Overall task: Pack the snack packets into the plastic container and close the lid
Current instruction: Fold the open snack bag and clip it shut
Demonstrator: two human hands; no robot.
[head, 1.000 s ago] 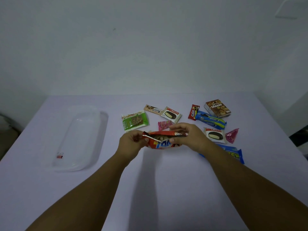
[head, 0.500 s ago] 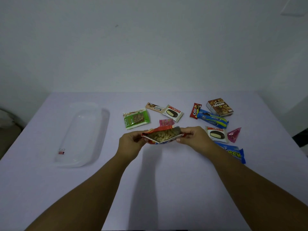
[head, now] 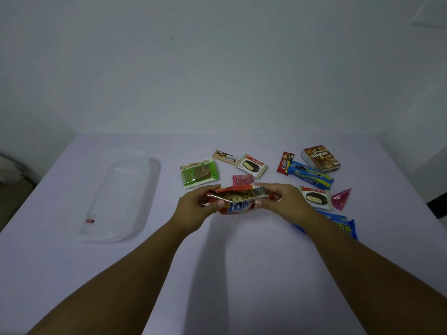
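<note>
— Holding what right now?

— An open red bag (head: pixel 238 200), up off the table (head: pixel 242 274). Left hand (head: pixel 196 204) pinching the left end of the top, right hand (head: pixel 283 198) pinching the right end. Top spread wide, with small pale snacks showing inside.

— Best way to do this bit?

— Keep the bag level, top up, so nothing spills. Press the two sides of the top flat together. Fold the top down once or twice. Looks like a job for the little red clip (head: pixel 90 220) over by the clear box (head: pixel 121 197).

— Where is that box?

— Well off to the left, lying flat. Hard to tell lid from box, both see-through. Clip sits at its near end; on it or in it, can't tell.

— And the other snacks?

— Lying beyond and to the right: green nut pack (head: pixel 198 173), brown box (head: pixel 320 157), long blue pack (head: pixel 310 175), pink triangle (head: pixel 341 199). None in the box yet, so lots left to do.

— Anything to watch?

— Don't squeeze the middle. Could crush the snacks.
</note>
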